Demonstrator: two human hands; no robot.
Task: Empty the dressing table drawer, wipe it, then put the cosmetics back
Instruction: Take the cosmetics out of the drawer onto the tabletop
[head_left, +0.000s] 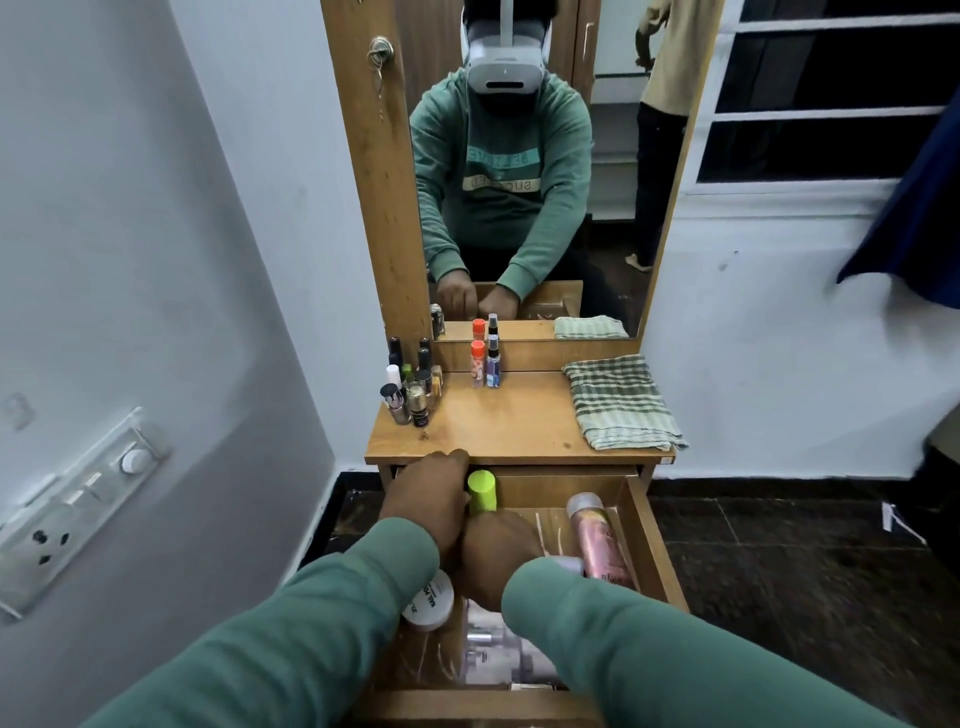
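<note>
Reaching into the open drawer with both hands.
Curling the left hand down beside a green bottle, grip impossible to tell; gripping that bottle's base in the right hand; leaving a pink bottle lying along the drawer's right side.

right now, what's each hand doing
left hand: fingers hidden in the drawer, cannot tell
right hand: grips the green bottle

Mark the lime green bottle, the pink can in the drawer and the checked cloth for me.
lime green bottle (482, 491), head view, on its side wall.
pink can (600, 543), head view, mid-body.
checked cloth (621, 402), head view, centre of fold.
</note>
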